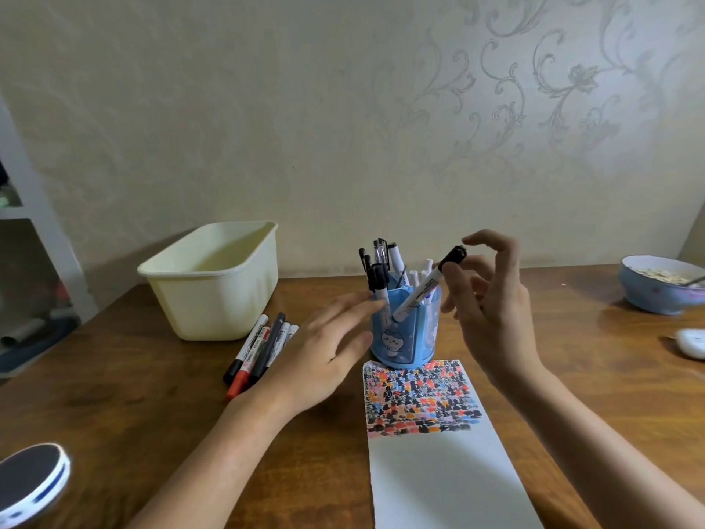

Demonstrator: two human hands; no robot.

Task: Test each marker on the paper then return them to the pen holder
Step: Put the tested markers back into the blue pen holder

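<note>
A blue pen holder [396,343] with a cartoon face stands mid-table and holds several markers and pens. My right hand [492,299] hovers just right of it, thumb and forefinger pinching the black cap end of a white marker [423,286] that slants down into the holder. My left hand [324,345] lies flat with straight fingers, fingertips reaching the holder's left side. A white paper [431,452] lies in front of the holder, its upper part covered in coloured test marks. Several loose markers [255,351] lie on the table, partly under my left hand.
A cream plastic tub [217,284] stands at the back left. A blue bowl [656,288] with food and a spoon sits far right, a white object [692,341] below it. A round black-and-white item [30,479] is at the lower left corner.
</note>
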